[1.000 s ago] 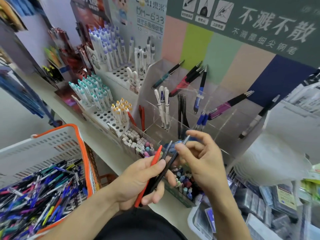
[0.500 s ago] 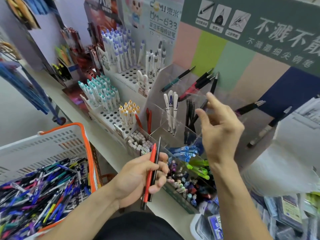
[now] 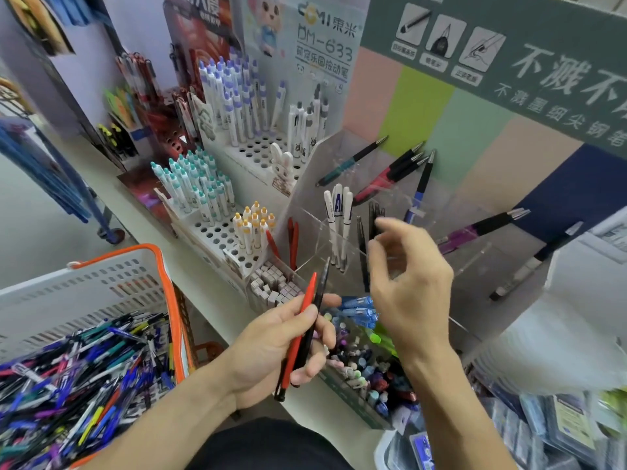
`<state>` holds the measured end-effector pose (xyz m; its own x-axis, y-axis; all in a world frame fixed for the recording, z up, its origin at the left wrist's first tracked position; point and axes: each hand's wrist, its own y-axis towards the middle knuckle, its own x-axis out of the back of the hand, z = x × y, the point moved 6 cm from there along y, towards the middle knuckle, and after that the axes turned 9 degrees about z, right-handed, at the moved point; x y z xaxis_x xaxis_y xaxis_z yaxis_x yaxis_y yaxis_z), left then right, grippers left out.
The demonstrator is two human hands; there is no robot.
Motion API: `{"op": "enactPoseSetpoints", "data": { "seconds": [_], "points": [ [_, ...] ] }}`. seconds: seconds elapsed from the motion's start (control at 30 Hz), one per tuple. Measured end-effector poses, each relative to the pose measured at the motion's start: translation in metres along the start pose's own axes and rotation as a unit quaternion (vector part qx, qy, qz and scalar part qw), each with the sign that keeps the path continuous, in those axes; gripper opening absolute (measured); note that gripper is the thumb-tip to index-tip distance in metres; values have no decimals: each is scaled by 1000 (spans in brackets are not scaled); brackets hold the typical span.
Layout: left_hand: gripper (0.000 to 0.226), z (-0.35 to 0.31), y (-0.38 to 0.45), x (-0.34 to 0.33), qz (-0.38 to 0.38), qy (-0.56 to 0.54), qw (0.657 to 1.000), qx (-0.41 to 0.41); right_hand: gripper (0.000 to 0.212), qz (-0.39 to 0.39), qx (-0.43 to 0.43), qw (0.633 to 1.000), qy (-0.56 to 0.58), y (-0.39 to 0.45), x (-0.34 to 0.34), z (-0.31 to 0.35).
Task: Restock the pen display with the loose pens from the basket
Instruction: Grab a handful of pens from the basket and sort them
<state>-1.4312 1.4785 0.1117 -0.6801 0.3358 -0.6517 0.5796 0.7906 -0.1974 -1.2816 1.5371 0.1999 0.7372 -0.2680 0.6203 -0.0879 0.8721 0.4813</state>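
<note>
— What's the left hand [image 3: 271, 347] got?
— A red pen [image 3: 300, 334] and a black pen [image 3: 314, 320], pinched under the thumb, tips up.
— The right hand [image 3: 407, 286]?
— Raised at the clear pen display [image 3: 400, 205], fingers loosely bent, holding nothing I can see.
— Loose pens?
— Heaped in the basket [image 3: 169, 300], near left.

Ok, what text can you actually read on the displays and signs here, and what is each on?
"東米", "DM-633": white backing card behind the purple-capped pens.
"不溅不": green sign, cut off at the frame's edge.
Smaller lines on both, the red card: too blurred.
</note>
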Motion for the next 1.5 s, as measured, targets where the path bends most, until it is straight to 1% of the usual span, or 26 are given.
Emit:
{"op": "enactPoseSetpoints", "data": {
  "seconds": [0.07, 0.1, 0.17, 0.2, 0.27, 0.33, 0.4, 0.43, 0.47, 0.53, 0.57, 0.6, 0.63, 0.67, 0.73, 0.83, 0.9, 0.97, 1.03, 1.13, 1.27, 1.3, 1.37, 1.43, 1.47, 1.5],
  "points": [
    [34, -1, 1, 0, 7, -1, 1000, -1, 15, 73, -59, 992, 89, -11, -11, 3],
    [33, -1, 1, 0, 12, 3, 1000, 1, 13, 123, -103, 979, 129, -18, -20, 1],
    [27, -2, 1, -3, 27, 16, 999, 7, 6, 204, -167, 950, 167, -33, -37, -4],
    [25, -2, 1, -4, 34, 26, 999, 12, 6, 229, -188, 937, 186, -40, -42, -6],
    [26, 0, 1, -6, 43, 42, 998, 28, 16, 250, -226, 910, 242, -50, -48, -12],
    [28, 3, 2, -7, 54, 29, 997, 34, 19, 251, -246, 897, 269, -53, -47, -16],
    [32, 4, 4, -5, 65, 6, 997, 36, 18, 230, -241, 909, 250, -47, -36, -18],
    [34, 6, 4, -3, 65, 1, 997, 39, 16, 194, -233, 919, 251, -42, -27, -18],
    [37, 6, 5, -1, 61, -2, 997, 42, 13, 139, -223, 929, 261, -35, -15, -16],
    [41, 6, 5, 3, 49, -7, 998, 41, 10, -11, -178, 950, 254, -22, 18, -12],
    [41, 6, 6, 5, 43, -10, 998, 38, 9, -83, -142, 959, 231, -17, 34, -11],
    [40, 6, 6, 7, 39, -14, 999, 34, 8, -136, -101, 965, 198, -13, 46, -9],
    [38, 6, 6, 9, 35, -20, 999, 32, 10, -167, -67, 971, 157, -8, 53, -9],
    [37, 7, 7, 10, 34, -26, 999, 33, 13, -178, -41, 976, 116, -4, 56, -11],
    [38, 7, 8, 10, 34, -31, 998, 38, 18, -152, -18, 987, 40, 7, 54, -16],
    [43, 6, 9, 9, 22, -36, 998, 41, 21, -65, -23, 996, -50, 19, 35, -21],
    [40, 4, 8, 8, 12, -44, 998, 38, 25, -35, -40, 996, -65, 22, 23, -22],
    [38, 2, 7, 8, 6, -31, 999, 32, 27, -5, -74, 996, -43, 23, 10, -25],
    [36, 0, 6, 9, -4, -8, 1000, 22, 22, 15, -97, 994, -38, 24, 1, -27],
    [37, -1, 4, 10, -21, 12, 1000, 8, 13, 37, -109, 991, -75, 26, -7, -31],
    [34, -2, 4, 13, -43, 35, 998, 2, 13, 95, -142, 974, -151, 29, -11, -34],
    [36, -2, 3, 14, -51, 35, 998, 1, 15, 97, -140, 973, -156, 28, -11, -32],
    [37, -2, 3, 16, -62, 17, 998, -2, 14, 67, -97, 986, -122, 24, -6, -19],
    [35, -2, 3, 20, -75, -1, 997, -6, 10, 41, -51, 996, -58, 15, -3, -3],
    [34, -2, 3, 22, -82, 1, 997, -10, 9, 53, -49, 997, -19, 7, -6, 4],
    [33, -2, 3, 23, -85, 10, 996, -15, 8, 81, -62, 994, 25, 0, -11, 8]
  ]
}}
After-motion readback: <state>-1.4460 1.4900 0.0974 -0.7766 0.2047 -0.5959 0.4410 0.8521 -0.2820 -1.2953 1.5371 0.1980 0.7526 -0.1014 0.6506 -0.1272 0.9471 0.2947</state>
